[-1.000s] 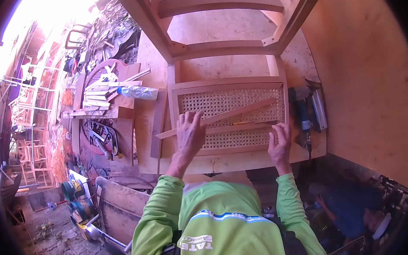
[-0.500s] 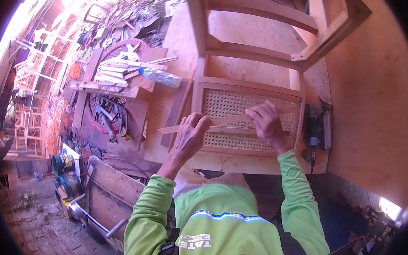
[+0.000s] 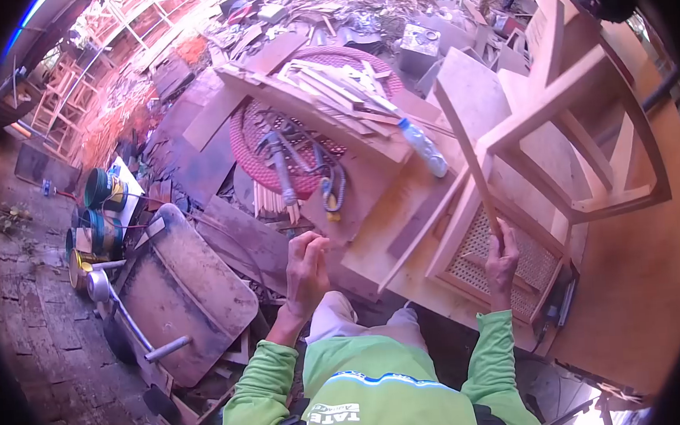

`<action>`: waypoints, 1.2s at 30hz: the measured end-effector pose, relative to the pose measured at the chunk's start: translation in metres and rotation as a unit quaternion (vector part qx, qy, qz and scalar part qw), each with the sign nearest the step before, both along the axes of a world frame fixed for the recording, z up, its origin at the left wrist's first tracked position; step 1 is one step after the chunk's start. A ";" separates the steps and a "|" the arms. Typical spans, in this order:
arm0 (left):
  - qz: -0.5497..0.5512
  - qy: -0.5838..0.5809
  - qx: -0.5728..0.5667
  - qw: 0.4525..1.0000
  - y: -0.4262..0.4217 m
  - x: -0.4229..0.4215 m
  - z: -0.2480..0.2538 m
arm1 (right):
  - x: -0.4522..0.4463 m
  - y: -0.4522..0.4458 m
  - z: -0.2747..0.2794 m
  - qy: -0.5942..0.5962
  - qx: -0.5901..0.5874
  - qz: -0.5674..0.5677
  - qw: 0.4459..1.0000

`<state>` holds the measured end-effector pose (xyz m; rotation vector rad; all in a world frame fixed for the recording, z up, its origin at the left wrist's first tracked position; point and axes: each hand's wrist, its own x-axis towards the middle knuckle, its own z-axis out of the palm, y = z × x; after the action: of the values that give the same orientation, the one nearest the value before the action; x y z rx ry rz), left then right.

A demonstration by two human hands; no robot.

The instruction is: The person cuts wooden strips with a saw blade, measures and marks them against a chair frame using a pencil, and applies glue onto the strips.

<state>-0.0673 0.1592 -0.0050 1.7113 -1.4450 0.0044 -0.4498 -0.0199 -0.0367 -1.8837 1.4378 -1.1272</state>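
Note:
My right hand [image 3: 502, 259] grips the lower end of a thin wooden strip [image 3: 467, 150], which stands up at a slant in front of the chair frame. My left hand [image 3: 307, 265] is raised with its fingers curled, away from the chair; whether something small is between the fingers is hidden. The wooden chair frame [image 3: 559, 105] lies on the wooden worktable [image 3: 405, 263]. Its woven cane panel [image 3: 474, 243] is beside my right hand. Another thin strip [image 3: 420, 246] leans along the panel's left side.
A plastic bottle [image 3: 423, 147] and wood offcuts [image 3: 332, 88] lie beyond the table. Tools [image 3: 281, 165] rest on a red woven round seat [image 3: 246, 140]. Left are a tilted board on a metal frame [image 3: 197, 291] and tins [image 3: 101, 188]. A power tool [image 3: 550, 312] lies at right.
The view has turned left. My left hand has left the strip and moved away from the panel. My right hand has lifted a strip from the panel to a steep slant.

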 end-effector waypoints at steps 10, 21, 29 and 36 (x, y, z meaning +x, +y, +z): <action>-0.022 -0.006 0.175 0.984 -0.090 0.067 -0.039 | 0.108 -0.009 0.070 0.054 -0.086 -0.055 0.993; 0.073 0.038 0.439 0.895 -0.181 0.049 -0.034 | 0.190 -0.104 0.027 0.034 -0.084 -0.015 0.996; 0.057 0.091 0.155 0.982 -0.144 0.075 0.017 | 0.261 -0.125 0.023 0.127 -0.118 0.059 0.983; 0.119 0.233 0.045 0.964 -0.072 0.145 0.042 | 0.293 -0.118 0.000 0.202 -0.118 0.055 0.971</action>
<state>0.0780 0.0877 0.0374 1.8001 -0.9025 -0.3176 -0.1572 -0.1381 -0.0370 -2.4398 1.4304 -0.9306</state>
